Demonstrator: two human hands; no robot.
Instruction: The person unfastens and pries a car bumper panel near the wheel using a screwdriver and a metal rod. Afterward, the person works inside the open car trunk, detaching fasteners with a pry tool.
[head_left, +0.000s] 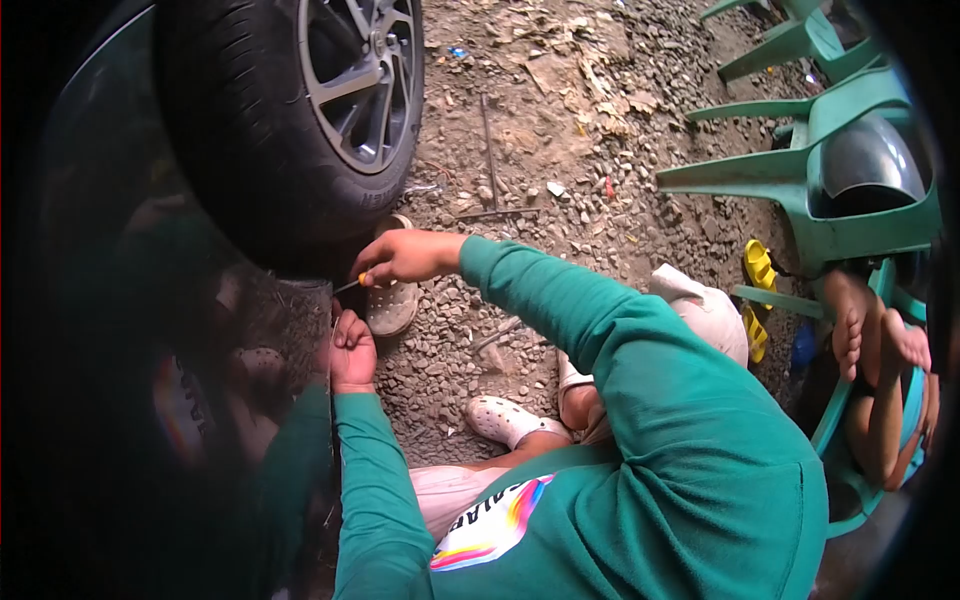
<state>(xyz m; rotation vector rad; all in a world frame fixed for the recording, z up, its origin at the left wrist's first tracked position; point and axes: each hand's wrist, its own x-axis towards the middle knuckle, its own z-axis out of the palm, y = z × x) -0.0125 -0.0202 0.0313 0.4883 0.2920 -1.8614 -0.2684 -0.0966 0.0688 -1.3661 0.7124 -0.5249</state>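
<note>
My right hand [412, 257] is closed around the orange handle of a screwdriver [363, 280], whose thin shaft points left to the lower edge of a dark, glossy car panel [200, 400]. Just below it, my left hand [352, 350] is palm up at the panel's edge, its fingers curled; what they grip is too small to make out. Above both hands stands a car wheel [270, 120] with a black tyre and a grey spoked rim. A beige perforated clog [393, 308] lies beside my hands, partly behind the right one.
A T-shaped metal bar [497, 212] lies on the gravel [440, 370]. Another pale clog [510, 420] is on a foot lower down. Green plastic chairs [740, 178] line the right, one bearing a shiny helmet [870, 160]. Near yellow sandals [760, 265], another person's bare feet [848, 325] show.
</note>
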